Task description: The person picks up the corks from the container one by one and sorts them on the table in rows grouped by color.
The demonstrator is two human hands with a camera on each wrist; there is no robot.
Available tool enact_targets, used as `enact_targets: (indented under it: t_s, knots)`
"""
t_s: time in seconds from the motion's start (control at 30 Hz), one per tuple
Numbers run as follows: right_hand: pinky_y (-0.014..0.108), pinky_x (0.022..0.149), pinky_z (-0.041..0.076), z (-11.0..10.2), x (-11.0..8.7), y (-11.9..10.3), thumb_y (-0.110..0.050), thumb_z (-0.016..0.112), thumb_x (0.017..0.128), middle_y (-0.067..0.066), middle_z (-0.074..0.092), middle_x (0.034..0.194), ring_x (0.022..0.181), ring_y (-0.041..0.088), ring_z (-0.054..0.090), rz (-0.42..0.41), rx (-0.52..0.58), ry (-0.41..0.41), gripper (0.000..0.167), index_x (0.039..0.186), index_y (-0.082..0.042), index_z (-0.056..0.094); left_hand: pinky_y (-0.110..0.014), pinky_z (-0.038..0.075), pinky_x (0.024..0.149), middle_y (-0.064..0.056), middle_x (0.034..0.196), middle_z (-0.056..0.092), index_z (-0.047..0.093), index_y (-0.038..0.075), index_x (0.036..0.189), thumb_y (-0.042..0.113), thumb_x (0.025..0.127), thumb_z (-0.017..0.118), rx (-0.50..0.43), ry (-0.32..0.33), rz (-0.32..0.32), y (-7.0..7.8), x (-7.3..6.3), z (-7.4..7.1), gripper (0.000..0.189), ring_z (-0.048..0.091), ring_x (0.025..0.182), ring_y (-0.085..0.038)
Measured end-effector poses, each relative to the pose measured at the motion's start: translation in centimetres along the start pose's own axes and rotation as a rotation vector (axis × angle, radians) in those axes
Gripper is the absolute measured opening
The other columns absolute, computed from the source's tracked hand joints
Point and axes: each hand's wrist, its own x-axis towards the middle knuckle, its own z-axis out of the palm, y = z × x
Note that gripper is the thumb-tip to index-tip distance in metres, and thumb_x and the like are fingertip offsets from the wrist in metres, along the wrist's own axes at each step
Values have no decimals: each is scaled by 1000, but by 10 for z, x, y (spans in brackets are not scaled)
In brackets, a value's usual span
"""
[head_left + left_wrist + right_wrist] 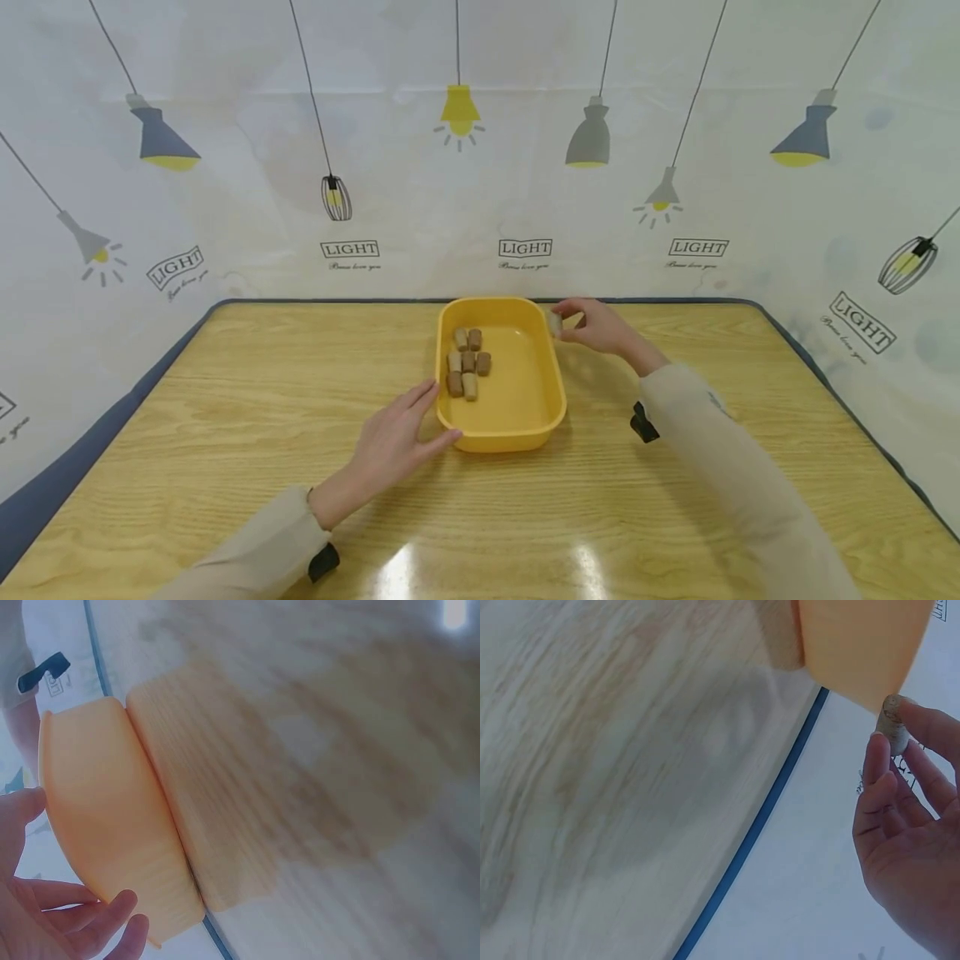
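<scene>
A yellow plastic basin stands on the table, with several small corks, some light tan and some darker brown, grouped on the left of its floor. Between thumb and fingertips, my right hand pinches one pale speckled cork at the basin's far right rim. My left hand rests at the near left corner with fingers spread, the thumb on the front rim and the fingertips along the left side. From the left wrist view, that hand lies against the basin's outer wall.
The wooden table has a dark blue edge. Behind it hangs a pale backdrop printed with lamps. Black straps hang at both wrists below the light sleeves.
</scene>
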Motion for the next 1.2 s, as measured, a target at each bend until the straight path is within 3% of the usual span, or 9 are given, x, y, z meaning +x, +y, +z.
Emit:
enact_targets:
  t_s: [0.3,0.57,0.9,1.2]
  knots:
    - [42,76,44,3,-11,19,-3,63,79,23,54,108,100,36,48,-45,3,17,41,116,10,50,-43,42,82,-14,130,43,45,-2,127,52,79,56,4,-12,-7,0,0,-1,73,46,111,-30]
    - [42,78,41,12,-16,35,-2,59,80,23,53,109,101,36,47,37,7,14,39,117,8,50,-44,42,82,-14,131,42,44,-2,128,52,79,56,0,-25,-14,1,0,-1,74,45,111,-30]
    - [41,76,42,15,-18,50,-6,56,83,23,50,114,91,31,51,116,9,-7,41,122,5,47,-42,44,79,-13,131,41,44,-1,128,52,79,56,-4,-8,-9,1,0,-1,73,47,110,-30]
    - [43,80,41,20,-17,61,-2,55,80,24,50,113,93,34,51,135,33,-19,42,121,7,47,-43,44,79,-11,132,41,45,0,127,51,79,57,-11,-5,-14,1,0,-1,71,47,109,-30]
